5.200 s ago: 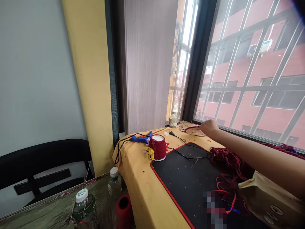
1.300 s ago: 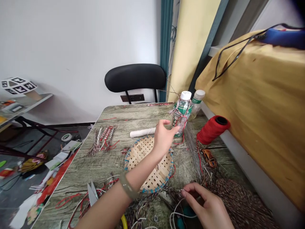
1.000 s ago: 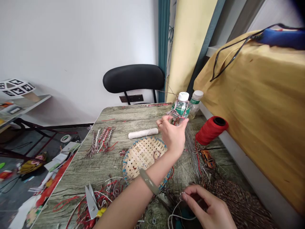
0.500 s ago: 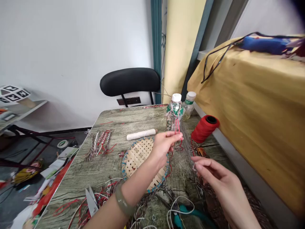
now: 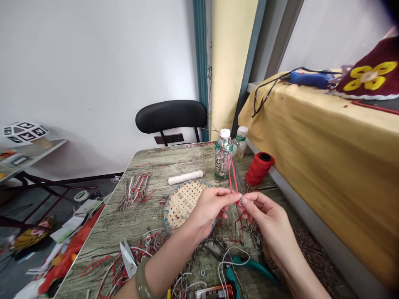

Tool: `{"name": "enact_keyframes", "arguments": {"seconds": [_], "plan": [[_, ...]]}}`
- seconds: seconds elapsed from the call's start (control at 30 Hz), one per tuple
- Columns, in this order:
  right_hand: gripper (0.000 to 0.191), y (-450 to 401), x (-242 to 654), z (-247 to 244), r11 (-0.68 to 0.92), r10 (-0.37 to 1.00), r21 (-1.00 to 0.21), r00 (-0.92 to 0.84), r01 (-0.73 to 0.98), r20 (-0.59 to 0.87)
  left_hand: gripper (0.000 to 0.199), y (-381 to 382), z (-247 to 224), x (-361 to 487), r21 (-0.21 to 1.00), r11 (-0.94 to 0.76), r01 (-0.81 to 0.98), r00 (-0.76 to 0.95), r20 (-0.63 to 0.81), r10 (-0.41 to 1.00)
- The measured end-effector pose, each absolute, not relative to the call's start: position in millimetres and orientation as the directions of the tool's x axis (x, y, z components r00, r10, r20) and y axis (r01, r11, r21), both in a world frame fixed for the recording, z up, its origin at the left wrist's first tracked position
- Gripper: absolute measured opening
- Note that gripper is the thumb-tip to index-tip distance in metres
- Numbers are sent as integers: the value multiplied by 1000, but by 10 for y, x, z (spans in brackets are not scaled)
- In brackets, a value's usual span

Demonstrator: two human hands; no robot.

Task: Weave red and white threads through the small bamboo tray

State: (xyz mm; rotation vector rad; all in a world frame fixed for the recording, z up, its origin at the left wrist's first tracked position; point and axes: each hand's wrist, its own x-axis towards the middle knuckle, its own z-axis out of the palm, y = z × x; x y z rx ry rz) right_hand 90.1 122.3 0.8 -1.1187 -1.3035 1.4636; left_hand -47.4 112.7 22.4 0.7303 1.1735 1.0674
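Red cord strands (image 5: 230, 177): from green-labelled clear bottle (image 5: 222, 165), near the wood-grain table (image 5: 152, 158)'s far right corner, nearward into my left hand (image 5: 208, 207)'s closed pinch. Right hand (image 5: 268, 212): adjoining, pinched shut, contents unclear.

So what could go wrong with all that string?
The red cord runs from the front bottle to the left hand, so a hard tug might tip the bottle. The scissors lie beside the left forearm, blades uncovered, and could scratch it. The looped white cord could snag on the teal handles.
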Motion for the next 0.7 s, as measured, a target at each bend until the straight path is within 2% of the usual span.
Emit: {"name": "enact_keyframes", "arguments": {"seconds": [0.13, 0.23, 0.47, 0.57, 0.7], "plan": [[23, 1161, 876, 52, 48, 996, -987, -83, 152, 35, 19, 1059, 251, -446, 904, 308, -295, -13, -326, 945], [24, 1119, 870, 63, 95, 994, -963, -84, 252, 76, 16, 1041, 266, -438, 912, 288, -293, -42, -314, 949], [16, 1017, 892, 77, 282, 959, -896, -109, 342, 261, 15, 1024, 266, -441, 895, 252, -368, -53, -290, 956], [21, 987, 897, 92, 293, 956, -876, -129, 385, 263, 20, 1014, 272, -446, 897, 219, -384, -40, -253, 967], [22, 998, 908, 112, 261, 962, -915, -158, 308, 222, 22, 1009, 266, -449, 899, 206, -387, 19, -215, 976]]}}
